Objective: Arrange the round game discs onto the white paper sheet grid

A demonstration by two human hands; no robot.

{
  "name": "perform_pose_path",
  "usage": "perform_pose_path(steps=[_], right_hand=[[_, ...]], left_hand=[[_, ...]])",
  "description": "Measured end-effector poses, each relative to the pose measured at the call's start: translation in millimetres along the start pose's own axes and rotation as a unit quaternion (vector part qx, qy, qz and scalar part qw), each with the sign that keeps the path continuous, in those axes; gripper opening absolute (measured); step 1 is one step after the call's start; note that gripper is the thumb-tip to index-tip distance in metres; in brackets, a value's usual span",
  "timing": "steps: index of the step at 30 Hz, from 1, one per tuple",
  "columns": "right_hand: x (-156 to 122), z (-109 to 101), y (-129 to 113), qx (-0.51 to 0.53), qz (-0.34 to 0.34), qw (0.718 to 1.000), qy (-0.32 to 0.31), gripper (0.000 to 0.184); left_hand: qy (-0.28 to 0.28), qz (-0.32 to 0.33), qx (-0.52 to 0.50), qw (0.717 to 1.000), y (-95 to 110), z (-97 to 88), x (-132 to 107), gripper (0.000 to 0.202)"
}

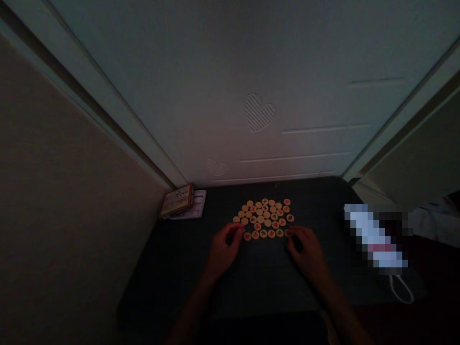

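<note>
Several round wooden game discs (pixel 265 216), some with red or dark marks, lie bunched together on a small dark table (pixel 258 282). My left hand (pixel 224 249) rests at the left end of the nearest row, fingers curled, tips touching a disc. My right hand (pixel 305 251) sits at the right end of that row, fingers bent down onto the table beside the discs. Dim light hides whether either hand grips a piece.
A flat patterned box (pixel 177 201) lies on a white booklet (pixel 196 207) at the table's far left corner. A white door with heart shapes (pixel 259 112) stands behind. A blurred-out object (pixel 375 237) and a white cord (pixel 402 287) lie on the right.
</note>
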State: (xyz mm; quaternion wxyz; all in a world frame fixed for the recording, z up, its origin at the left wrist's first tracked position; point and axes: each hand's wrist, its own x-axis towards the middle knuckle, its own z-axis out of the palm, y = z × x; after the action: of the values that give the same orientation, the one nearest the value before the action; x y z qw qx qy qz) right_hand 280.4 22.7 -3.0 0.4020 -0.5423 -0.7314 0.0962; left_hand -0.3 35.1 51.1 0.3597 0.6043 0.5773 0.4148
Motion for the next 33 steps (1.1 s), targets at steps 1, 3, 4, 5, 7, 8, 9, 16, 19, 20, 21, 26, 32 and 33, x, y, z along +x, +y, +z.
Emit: perform_pose_path(steps=[1,3,4,5,7,8,9,16,19,20,21,26,32,33], right_hand=[[0.2,-0.6,-0.4,0.005,0.002,1.0,-0.001,0.022],[0.7,-2.0,-1.4,0.014,0.008,1.0,0.001,0.022],[1.1,-2.8,-2.0,0.018,0.012,1.0,0.003,0.021],[1.4,-3.5,-2.5,0.022,0.016,1.0,0.005,0.021],[2.1,-4.9,-3.5,0.029,0.024,0.999,0.009,0.02],[2.3,-5.5,-3.9,0.033,0.029,0.999,0.011,0.019],[2.6,-6.0,-4.2,0.036,0.034,0.999,0.013,0.019],[3.0,-7.2,-4.7,0.043,0.069,0.997,0.02,0.018],[3.3,-7.2,-4.9,0.043,0.077,0.996,0.017,0.018],[3.4,-7.2,-5.1,0.044,0.079,0.996,0.017,0.018],[3.5,-7.2,-5.2,0.044,0.083,0.995,0.016,0.018],[3.9,-7.7,-5.4,0.042,0.096,0.994,0.014,0.019],[4.5,-8.8,-7.0,0.047,0.1,0.994,0.011,0.02],[4.7,-9.1,-7.8,0.047,0.102,0.994,0.014,0.02]], left_hand=[[0.02,0.014,0.026,0.999,-4.5,-9.6,9.3,0.023],[0.025,0.033,0.094,0.995,-13.9,-24.7,25.5,0.025],[0.024,0.043,0.122,0.991,-18.5,-29.7,31.7,0.027],[0.012,0.059,0.145,0.988,-22.6,-33.0,36.4,0.029],[-0.018,0.088,0.178,0.98,-29.2,-35.0,42.0,0.032],[-0.031,0.1,0.191,0.976,-31.6,-34.4,43.3,0.033],[-0.04,0.111,0.201,0.972,-33.4,-33.2,44.0,0.033],[-0.029,0.146,0.224,0.963,-39.8,-25.4,45.1,0.02],[-0.009,0.159,0.198,0.967,-42.9,-25.7,44.9,0.018],[0.001,0.161,0.183,0.97,-44.0,-26.0,44.8,0.018],[0.012,0.163,0.167,0.972,-45.2,-26.4,44.8,0.018],[0.068,0.146,0.068,0.985,-51.1,-27.2,45.7,0.016],[0.068,0.11,0.008,0.992,-54.2,-24.4,45.9,0.017],[0.068,0.106,0.006,0.992,-54.1,-24.0,45.6,0.017]])
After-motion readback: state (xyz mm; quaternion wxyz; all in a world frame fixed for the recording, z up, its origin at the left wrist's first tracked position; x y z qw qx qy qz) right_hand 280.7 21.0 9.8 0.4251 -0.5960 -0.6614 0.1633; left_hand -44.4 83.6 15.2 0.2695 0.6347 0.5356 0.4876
